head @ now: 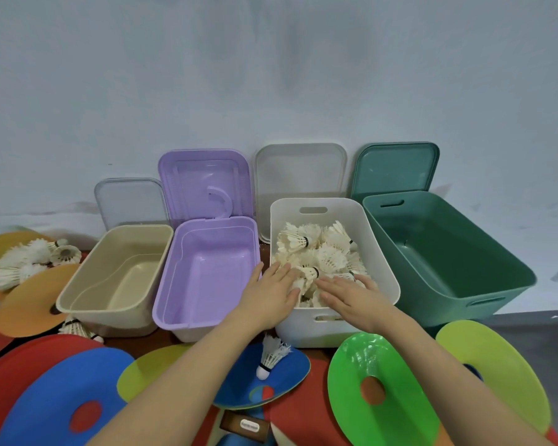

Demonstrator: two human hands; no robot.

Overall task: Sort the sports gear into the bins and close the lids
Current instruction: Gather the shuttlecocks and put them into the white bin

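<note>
Four open bins stand in a row: beige (78, 291), purple (165, 304), white (384, 252) and green (400, 239). The white bin holds a heap of white shuttlecocks (322, 252). My left hand (269, 296) and my right hand (348, 294) lie flat, fingers spread, over the near part of that heap. Neither hand grips anything. A single shuttlecock (271, 355) lies on a blue disc (290, 371) in front of the bins. More shuttlecocks (29, 259) are piled at the far left.
Four lids lean on the wall behind the bins: clear (129, 201), purple (203, 178), grey (300, 169), green (397, 165). Flat discs lie around: orange (26, 304), red (20, 365), blue (45, 394), green (368, 358), yellow-green (503, 362).
</note>
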